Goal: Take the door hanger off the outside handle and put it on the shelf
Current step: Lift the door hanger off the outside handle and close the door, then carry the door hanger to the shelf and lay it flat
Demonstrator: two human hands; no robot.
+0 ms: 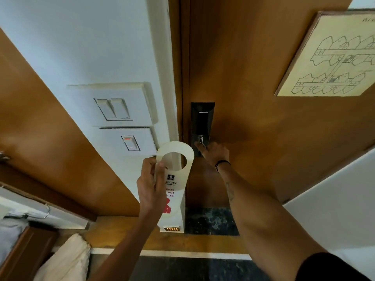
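A cream door hanger (176, 179) with a round hole at the top and red lettering is held upright in my left hand (150, 187), in front of the door frame. My right hand (213, 153) rests on the metal lever handle (200, 139) of the black lock plate (202, 122) on the wooden door (263, 57). The lever is mostly hidden under my fingers. The door looks shut against its frame. No shelf is clearly in view.
White wall switches (113, 108) sit left of the door frame. A framed floor plan (332, 55) hangs on the door at upper right. A wooden panel (40, 128) runs at left, with a rail and cloth bag (67, 258) at lower left.
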